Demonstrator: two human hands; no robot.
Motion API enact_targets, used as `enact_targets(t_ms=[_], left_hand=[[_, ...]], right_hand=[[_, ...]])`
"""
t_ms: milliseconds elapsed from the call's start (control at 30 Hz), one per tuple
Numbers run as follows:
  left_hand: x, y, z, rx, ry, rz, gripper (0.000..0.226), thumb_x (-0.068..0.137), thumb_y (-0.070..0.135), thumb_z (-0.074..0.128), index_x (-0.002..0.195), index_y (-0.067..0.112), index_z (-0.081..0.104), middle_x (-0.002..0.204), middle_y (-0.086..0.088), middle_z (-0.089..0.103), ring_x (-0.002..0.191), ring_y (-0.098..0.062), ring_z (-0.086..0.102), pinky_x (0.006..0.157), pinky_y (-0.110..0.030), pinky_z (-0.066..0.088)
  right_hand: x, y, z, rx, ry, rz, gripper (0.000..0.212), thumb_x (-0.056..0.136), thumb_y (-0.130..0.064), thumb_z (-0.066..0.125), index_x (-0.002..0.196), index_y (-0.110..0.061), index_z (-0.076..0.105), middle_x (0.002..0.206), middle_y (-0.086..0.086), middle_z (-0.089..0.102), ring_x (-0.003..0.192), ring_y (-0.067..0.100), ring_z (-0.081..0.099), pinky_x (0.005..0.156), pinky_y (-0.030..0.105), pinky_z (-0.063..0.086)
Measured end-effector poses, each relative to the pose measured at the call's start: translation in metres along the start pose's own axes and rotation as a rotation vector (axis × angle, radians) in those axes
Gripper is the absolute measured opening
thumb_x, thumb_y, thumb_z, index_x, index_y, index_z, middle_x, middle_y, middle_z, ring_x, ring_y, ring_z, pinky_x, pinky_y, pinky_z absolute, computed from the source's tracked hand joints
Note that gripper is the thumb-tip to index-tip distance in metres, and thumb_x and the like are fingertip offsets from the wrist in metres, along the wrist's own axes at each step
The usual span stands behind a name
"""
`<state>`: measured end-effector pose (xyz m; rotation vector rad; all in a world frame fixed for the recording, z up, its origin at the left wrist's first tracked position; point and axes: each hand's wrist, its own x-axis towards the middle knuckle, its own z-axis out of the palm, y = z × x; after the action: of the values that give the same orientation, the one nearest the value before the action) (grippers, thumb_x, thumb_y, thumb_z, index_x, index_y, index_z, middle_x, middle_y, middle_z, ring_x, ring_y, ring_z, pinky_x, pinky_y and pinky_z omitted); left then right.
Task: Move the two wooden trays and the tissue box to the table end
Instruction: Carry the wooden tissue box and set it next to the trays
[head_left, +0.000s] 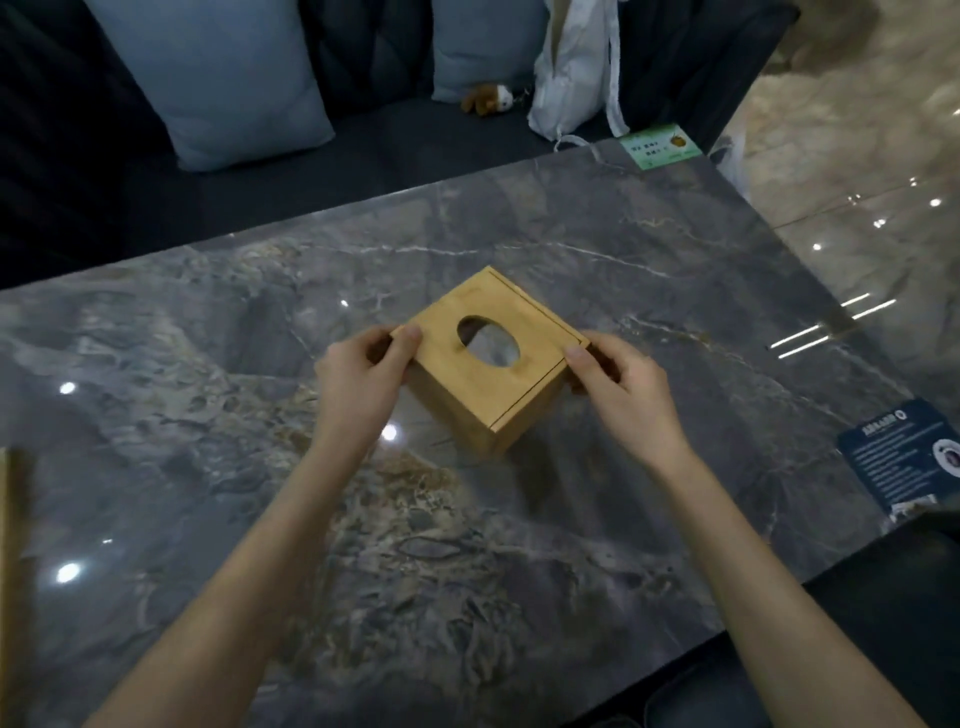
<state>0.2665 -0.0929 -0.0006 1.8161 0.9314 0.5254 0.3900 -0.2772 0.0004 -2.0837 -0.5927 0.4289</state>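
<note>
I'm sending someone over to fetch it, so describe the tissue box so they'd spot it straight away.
On the grey marble table in front of the dark sofa, look near the middle, between the person's left hand and right hand. The tissue box is the light wooden cube there, the only thing with an oval hole in its top.

box (488, 364) inside: dark through the oval hole; contents cannot be told
left hand (358, 384) fingers: tucked behind the box's 9 o'clock corner, hidden
right hand (623, 384) fingers: hidden behind the 3 o'clock corner
wood piece (8, 519): cut off at the 9 o'clock edge; tray or not, unclear
dark card (904, 457): cut by the 3 o'clock edge, print too small
green card (660, 147): at 1 o'clock, print unreadable
toy (491, 98): at 12 o'clock, small, blurred
</note>
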Motion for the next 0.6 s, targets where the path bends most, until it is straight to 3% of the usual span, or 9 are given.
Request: enact_targets(t_ms=[133,233,333,433,467,533,600], left_hand=[[-0.017,-0.004,-0.059,-0.061,0.102,-0.008,0.032,0.087,0.031,0.053,0.077,0.004,0.066,0.063,-0.004,0.058,0.059,-0.011,0.051,0.060,-0.031,0.042],[-0.035,-0.010,-0.109,-0.076,0.177,0.003,0.026,0.089,0.029,0.052,0.078,0.012,0.068,0.067,-0.008,0.058,0.063,-0.015,0.049,0.063,-0.035,0.040],[-0.052,-0.020,-0.164,-0.046,0.267,0.012,0.020,0.088,0.032,0.052,0.074,0.028,0.066,0.070,-0.007,0.064,0.067,-0.015,0.054,0.068,-0.039,0.047],[-0.073,-0.035,-0.219,-0.009,0.336,0.014,0.023,0.088,0.032,0.051,0.089,0.018,0.070,0.067,0.004,0.065,0.062,-0.004,0.055,0.068,-0.032,0.048],[-0.080,-0.042,-0.236,0.006,0.354,0.015,0.026,0.089,0.031,0.051,0.088,0.013,0.070,0.065,-0.001,0.064,0.058,-0.003,0.052,0.063,-0.029,0.046],[-0.096,-0.058,-0.269,0.033,0.384,0.011,0.033,0.089,0.029,0.050,0.081,0.001,0.066,0.068,-0.024,0.062,0.060,-0.011,0.049,0.058,-0.038,0.043],[-0.113,-0.076,-0.301,0.046,0.410,-0.023,0.037,0.090,0.030,0.050,0.080,-0.002,0.065,0.076,-0.033,0.061,0.061,-0.019,0.048,0.057,-0.041,0.041]], right_hand=[[-0.024,-0.045,0.030,0.103,-0.040,-0.064,0.029,0.084,-0.043,0.056,0.107,-0.028,0.066,0.096,0.010,0.068,0.086,0.023,0.063,0.083,0.051,0.053],[-0.046,-0.080,0.060,0.183,-0.076,-0.094,0.038,0.080,-0.041,0.060,0.111,-0.020,0.066,0.095,0.016,0.067,0.083,0.024,0.064,0.081,0.047,0.055],[-0.067,-0.110,0.094,0.273,-0.139,-0.110,0.037,0.078,-0.034,0.063,0.112,-0.019,0.065,0.099,0.018,0.067,0.077,0.015,0.063,0.069,0.024,0.056],[-0.089,-0.140,0.135,0.353,-0.212,-0.128,0.027,0.081,-0.025,0.064,0.108,-0.024,0.066,0.101,0.012,0.069,0.079,0.008,0.062,0.069,0.015,0.053],[-0.097,-0.149,0.149,0.367,-0.234,-0.129,0.027,0.080,-0.025,0.065,0.107,-0.026,0.066,0.102,0.010,0.069,0.081,0.009,0.063,0.070,0.015,0.053],[-0.114,-0.165,0.178,0.411,-0.275,-0.123,0.027,0.079,-0.025,0.066,0.106,-0.026,0.066,0.104,0.010,0.069,0.083,0.011,0.064,0.069,0.014,0.053],[-0.132,-0.178,0.207,0.411,-0.315,-0.133,0.031,0.079,-0.026,0.067,0.109,-0.019,0.067,0.104,0.012,0.069,0.084,0.013,0.063,0.071,0.017,0.054]])
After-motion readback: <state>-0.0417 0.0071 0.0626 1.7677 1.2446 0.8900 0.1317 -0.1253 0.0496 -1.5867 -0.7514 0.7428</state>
